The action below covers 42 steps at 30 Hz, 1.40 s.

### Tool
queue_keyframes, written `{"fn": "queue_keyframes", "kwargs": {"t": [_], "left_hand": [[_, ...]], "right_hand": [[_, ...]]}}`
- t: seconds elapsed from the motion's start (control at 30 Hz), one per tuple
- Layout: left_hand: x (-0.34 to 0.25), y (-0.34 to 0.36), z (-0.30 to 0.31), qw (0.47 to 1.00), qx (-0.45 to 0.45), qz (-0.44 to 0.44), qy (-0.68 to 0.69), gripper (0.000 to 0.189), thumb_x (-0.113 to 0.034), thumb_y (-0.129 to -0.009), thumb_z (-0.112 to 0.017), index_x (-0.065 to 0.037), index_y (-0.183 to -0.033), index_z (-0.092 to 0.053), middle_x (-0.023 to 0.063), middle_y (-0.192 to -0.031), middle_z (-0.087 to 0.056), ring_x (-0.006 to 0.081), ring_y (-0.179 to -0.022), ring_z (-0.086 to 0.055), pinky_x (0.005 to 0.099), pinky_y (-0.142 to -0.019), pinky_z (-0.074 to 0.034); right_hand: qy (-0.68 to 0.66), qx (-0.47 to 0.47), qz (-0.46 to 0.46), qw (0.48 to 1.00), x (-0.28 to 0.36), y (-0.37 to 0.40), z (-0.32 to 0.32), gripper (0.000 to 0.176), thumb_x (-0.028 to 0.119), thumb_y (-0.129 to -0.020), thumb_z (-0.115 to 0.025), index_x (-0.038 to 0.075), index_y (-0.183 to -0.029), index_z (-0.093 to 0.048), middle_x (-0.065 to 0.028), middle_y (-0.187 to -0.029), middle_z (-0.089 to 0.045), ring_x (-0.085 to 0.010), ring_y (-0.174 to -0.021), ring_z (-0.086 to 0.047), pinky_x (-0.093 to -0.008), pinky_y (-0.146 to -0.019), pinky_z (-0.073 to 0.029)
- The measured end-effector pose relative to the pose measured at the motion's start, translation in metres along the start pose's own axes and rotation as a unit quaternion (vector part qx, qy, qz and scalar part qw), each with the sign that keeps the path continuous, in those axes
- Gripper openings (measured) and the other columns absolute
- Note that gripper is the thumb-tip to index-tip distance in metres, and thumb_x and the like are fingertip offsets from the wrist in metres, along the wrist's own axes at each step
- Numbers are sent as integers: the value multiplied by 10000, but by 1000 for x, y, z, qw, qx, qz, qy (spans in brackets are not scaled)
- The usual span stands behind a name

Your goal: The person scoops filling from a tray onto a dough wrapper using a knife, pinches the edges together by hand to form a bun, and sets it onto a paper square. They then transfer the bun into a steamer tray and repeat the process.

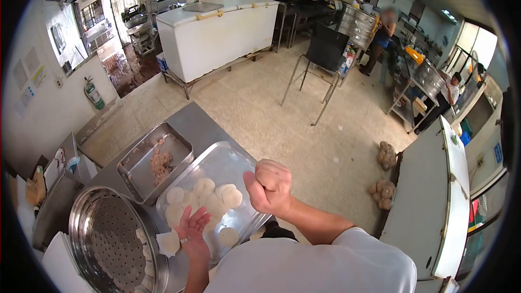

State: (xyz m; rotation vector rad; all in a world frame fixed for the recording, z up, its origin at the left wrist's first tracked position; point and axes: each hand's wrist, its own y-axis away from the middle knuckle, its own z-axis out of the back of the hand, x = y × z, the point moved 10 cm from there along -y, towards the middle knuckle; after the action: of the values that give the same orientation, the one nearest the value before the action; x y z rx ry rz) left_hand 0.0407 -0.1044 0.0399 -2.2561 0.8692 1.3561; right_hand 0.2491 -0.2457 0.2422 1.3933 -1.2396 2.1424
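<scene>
Nearby — perforated pan [106, 236], metal tray [135, 178], dough rounds [216, 204]

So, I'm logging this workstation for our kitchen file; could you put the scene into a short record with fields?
left hand: open, palm up, near pale dough rounds
right hand: closed in a fist; any contents hidden
flat tray: dough rounds on it
deep tray: pinkish mixture inside
perforated pan: pale pieces along one side

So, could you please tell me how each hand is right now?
Left hand: open, palm up, nothing visible in its grip.
Right hand: closed in a fist; whether it holds anything inside cannot be told.
</scene>
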Motion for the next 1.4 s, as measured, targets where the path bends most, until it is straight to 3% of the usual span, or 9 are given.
{"fn": "queue_keyframes", "kwargs": {"t": [0.13,0.37,0.57,0.67,0.77,1.0,1.1,1.3,1.4], "left_hand": [[3,-3,-8,1000,-5,-3,-7,856,-705,-1043,-207,-26,-1517,-426,222,-1310,-644,320,-1133,-646,436,-1035,-468],[22,-18,-29,999,-14,14,26,824,-692,-1048,-244,-30,-1496,-446,225,-1316,-643,313,-1142,-647,432,-1032,-472],[35,-28,-42,1000,-22,1,11,760,-629,-1068,-295,-17,-1503,-419,230,-1355,-609,321,-1162,-641,442,-1026,-494],[38,-28,-39,999,-30,-16,5,738,-603,-1082,-242,-30,-1521,-392,227,-1397,-573,327,-1163,-632,458,-1053,-474],[35,-29,-31,998,-66,-18,4,723,-589,-1082,-278,-21,-1514,-388,225,-1387,-577,316,-1158,-638,446,-1041,-486],[34,-20,2,987,-158,1,27,671,-543,-1103,-295,1,-1472,-429,200,-1330,-618,281,-1089,-663,418,-1006,-501],[56,-10,26,981,-188,37,0,610,-494,-1110,-350,14,-1418,-489,183,-1264,-658,261,-1050,-677,391,-970,-521],[86,16,47,962,-244,124,-17,471,-379,-1101,-484,23,-1332,-571,154,-1182,-697,218,-1006,-689,332,-899,-548],[96,28,55,958,-250,137,-28,457,-355,-1103,-474,29,-1335,-563,164,-1167,-702,234,-997,-701,350,-896,-559]], "right_hand": [[-229,59,-333,913,-62,14,-15,404,107,-912,-626,112,-588,-384,24,-559,-356,-143,-461,-340,-345,-436,-274],[-21,230,-12,973,-29,6,-24,450,407,-929,-706,39,-1140,-555,-140,-1095,-495,-281,-993,-524,-449,-1006,-400],[249,-18,197,948,-32,16,22,753,547,-782,-800,34,-1271,-543,-191,-1193,-495,-380,-1152,-480,-527,-1109,-353],[16,12,-24,1000,-132,17,21,531,581,-819,-691,102,-995,-546,-92,-929,-528,-250,-861,-493,-408,-805,-410],[-439,-26,-373,817,-210,38,11,431,518,-851,-677,130,-801,-496,-36,-728,-474,-204,-678,-443,-363,-623,-359],[159,85,156,971,-129,-2,-1,398,75,-772,-807,68,-623,-437,-36,-521,-440,-248,-529,-453,-414,-469,-335],[227,166,132,951,-164,14,-54,155,70,-779,-761,46,-787,-609,-82,-723,-612,-303,-715,-570,-422,-574,-453],[250,408,185,859,-225,84,-137,537,79,-757,-772,43,-1265,-601,-162,-1191,-595,-343,-1103,-543,-443,-936,-493],[319,454,115,824,-252,96,-143,450,99,-742,-793,36,-1160,-640,-159,-1168,-606,-345,-1076,-554,-439,-933,-490]]}}
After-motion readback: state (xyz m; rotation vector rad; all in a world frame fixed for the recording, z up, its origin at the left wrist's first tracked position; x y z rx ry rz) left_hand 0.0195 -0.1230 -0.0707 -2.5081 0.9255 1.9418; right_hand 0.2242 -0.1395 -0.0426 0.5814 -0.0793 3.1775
